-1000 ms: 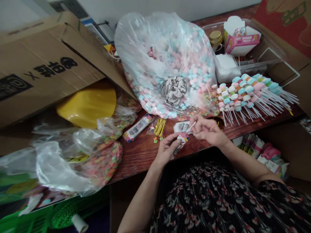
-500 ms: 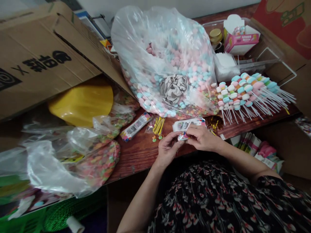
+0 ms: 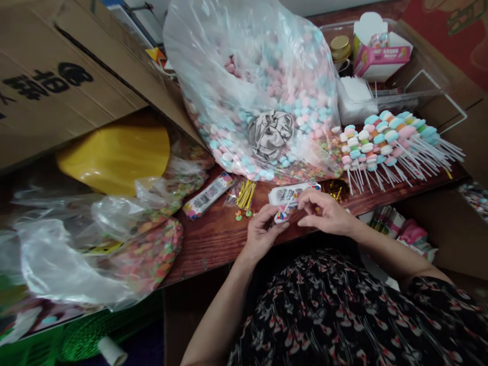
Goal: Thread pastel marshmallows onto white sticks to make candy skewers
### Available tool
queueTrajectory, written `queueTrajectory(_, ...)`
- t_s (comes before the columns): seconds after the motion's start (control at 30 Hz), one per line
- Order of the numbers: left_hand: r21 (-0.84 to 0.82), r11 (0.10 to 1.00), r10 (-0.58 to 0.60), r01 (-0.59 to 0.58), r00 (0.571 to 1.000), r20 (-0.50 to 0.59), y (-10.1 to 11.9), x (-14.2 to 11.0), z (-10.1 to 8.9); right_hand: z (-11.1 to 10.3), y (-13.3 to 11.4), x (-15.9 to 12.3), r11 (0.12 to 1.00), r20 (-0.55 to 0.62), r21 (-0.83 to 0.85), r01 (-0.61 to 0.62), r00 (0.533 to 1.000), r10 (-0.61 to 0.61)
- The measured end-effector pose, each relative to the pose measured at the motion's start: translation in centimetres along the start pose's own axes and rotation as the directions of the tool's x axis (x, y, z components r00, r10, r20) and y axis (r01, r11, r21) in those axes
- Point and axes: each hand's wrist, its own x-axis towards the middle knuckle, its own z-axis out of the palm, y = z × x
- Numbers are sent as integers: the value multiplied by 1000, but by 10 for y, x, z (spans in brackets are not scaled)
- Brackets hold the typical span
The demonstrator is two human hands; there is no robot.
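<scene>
a dark-stained wooden table [image 3: 217,244] fills the view, crowded on all sides. a cardboard box [image 3: 64,86] leans in from the left above a yellow plastic shell [image 3: 114,157]. the largest thing on the table is a clear plastic bag [image 3: 244,86] of pink and pale blue candies, gathered by a grey cloth tie [image 3: 270,134]. to its right, rows of candy skewers [image 3: 385,142] lie with their white sticks fanned out, and behind them sit a pink carton [image 3: 381,61] and a gold-lidded jar [image 3: 340,49]. on the left, loose plastic bags hold multicoloured sweets [image 3: 148,259].

nearer the hands lie a printed strip packet [image 3: 208,195], a small bag of yellow sticks [image 3: 246,195] and a white printed card [image 3: 287,194]. the hands work above the table's near edge, over a floral dress [image 3: 324,305]. the left hand [image 3: 263,229] is half closed, its fingers curled around a small round white-and-pink piece [image 3: 281,217] on a thin stick, just below the card. the right hand [image 3: 328,213] is partly open, its fingertips [image 3: 303,199] at the top of the stick; whether they grip the stick or the card, i cannot tell. a close fingertip pinch seems right for something this small.
</scene>
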Motion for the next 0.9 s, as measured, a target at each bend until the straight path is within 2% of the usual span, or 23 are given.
queueTrajectory(0.07,-18,1000,-2,2,1000,14,1,-1,4,7,-1,0,998,-24,-62,-18,1000,17)
queueTrajectory(0.2,42,999,-36,34,999,39,9,-4,10,20,3,4,999,-129,-53,-14,992,7)
queueTrajectory(0.3,116,989,-103,92,990,95,17,-4,12,23,6,7,989,-147,-116,88,984,-105)
queueTrajectory(0.37,138,982,-140,129,988,72,21,-4,13,26,7,8,978,-180,-143,150,968,-174)
queueTrajectory(0.4,136,980,-152,145,987,44,22,-4,15,29,7,8,982,-204,-115,150,964,-171)
queueTrajectory(0.47,83,973,-216,214,976,17,21,-4,17,35,10,7,995,-256,40,89,964,-76)
queueTrajectory(0.53,-34,937,-346,347,937,44,20,-5,17,39,16,7,967,-255,255,-12,964,79)
queueTrajectory(0.63,-181,807,-540,563,826,160,18,-5,14,38,26,8,888,-90,424,-176,968,234)
queueTrajectory(0.7,-207,733,-609,648,761,225,19,-4,10,32,30,9,883,71,397,-250,968,242)
queueTrajectory(0.77,-203,690,-634,695,715,294,20,-2,7,25,30,10,907,178,343,-246,965,194)
queueTrajectory(0.83,-191,668,-631,719,683,368,22,0,5,21,29,10,929,195,312,-198,971,141)
queueTrajectory(0.9,-186,663,-617,725,670,412,23,1,6,21,30,9,934,152,313,-171,980,128)
